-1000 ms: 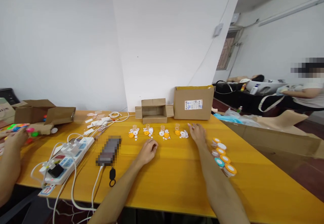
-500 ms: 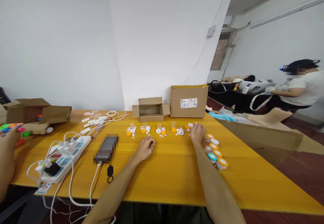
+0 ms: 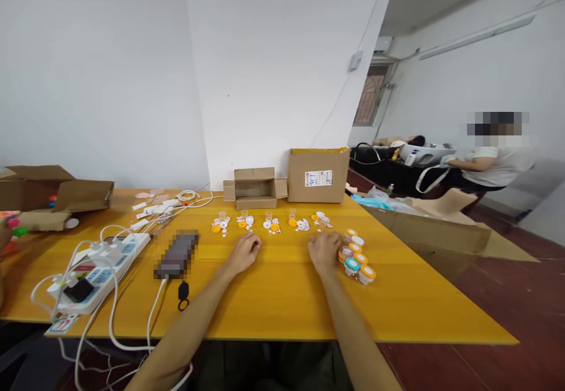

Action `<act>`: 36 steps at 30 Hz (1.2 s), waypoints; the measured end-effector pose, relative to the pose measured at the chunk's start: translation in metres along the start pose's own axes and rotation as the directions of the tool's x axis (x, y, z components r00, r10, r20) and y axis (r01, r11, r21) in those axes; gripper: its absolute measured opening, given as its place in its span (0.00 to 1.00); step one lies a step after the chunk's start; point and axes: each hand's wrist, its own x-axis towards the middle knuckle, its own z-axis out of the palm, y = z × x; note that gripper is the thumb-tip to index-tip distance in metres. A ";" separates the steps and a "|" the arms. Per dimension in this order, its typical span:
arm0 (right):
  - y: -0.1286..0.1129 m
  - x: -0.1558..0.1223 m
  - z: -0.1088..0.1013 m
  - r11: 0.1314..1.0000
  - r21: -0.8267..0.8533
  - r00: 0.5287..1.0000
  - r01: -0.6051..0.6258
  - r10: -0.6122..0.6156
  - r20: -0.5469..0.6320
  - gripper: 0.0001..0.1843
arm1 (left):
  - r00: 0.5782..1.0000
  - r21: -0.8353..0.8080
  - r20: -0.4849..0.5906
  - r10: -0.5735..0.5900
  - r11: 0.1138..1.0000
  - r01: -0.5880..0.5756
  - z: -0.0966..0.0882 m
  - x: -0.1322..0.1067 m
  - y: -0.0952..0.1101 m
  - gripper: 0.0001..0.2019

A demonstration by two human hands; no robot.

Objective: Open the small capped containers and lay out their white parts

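My left hand [image 3: 245,252] rests on the yellow table [image 3: 273,297] with its fingers curled in, and no object shows in it. My right hand [image 3: 325,251], slightly blurred, hangs low over the table with its fingers apart. It is just left of a group of clear jars with orange, white and teal lids [image 3: 358,258]. Beyond my hands runs a row of small part sets: a clear cup [image 3: 269,216], orange discs [image 3: 275,227], white discs [image 3: 223,224] and patterned white pieces [image 3: 302,225]. The rightmost set has a white disc [image 3: 320,215] and an orange disc [image 3: 314,218].
An open small carton [image 3: 256,204] and a closed box [image 3: 318,182] stand by the wall. Leftward are a power strip [image 3: 95,285] with cables, a phone [image 3: 177,254] and a carton [image 3: 86,196]. Another person's hand [image 3: 3,235] is at far left; a person [image 3: 494,161] sits behind right.
My right hand has drawn back from the rightmost part set toward me, uncovering its pieces. My left hand stays curled in place. The whole view has shifted slightly.
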 end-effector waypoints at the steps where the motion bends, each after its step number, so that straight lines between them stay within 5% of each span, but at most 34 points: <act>1: -0.004 -0.009 -0.004 0.999 -0.048 1.000 -0.003 0.003 0.007 0.23 | 1.000 0.000 0.001 0.004 1.000 -0.004 0.000 0.000 0.000 0.10; 5: -0.020 -0.029 -0.019 0.990 -0.130 0.995 0.058 -0.047 0.085 0.22 | 1.000 -0.001 0.004 0.009 1.000 -0.009 -0.001 0.000 0.000 0.10; 24: -0.029 -0.006 -0.024 0.976 -0.215 0.960 0.039 0.023 0.279 0.32 | 1.000 -0.018 0.015 0.023 1.000 -0.023 0.000 0.000 -0.004 0.10; 36: 0.005 -0.071 -0.045 0.925 -0.158 0.924 0.346 -0.307 0.229 0.26 | 0.999 -0.012 0.026 0.034 0.999 -0.033 0.000 -0.001 0.000 0.11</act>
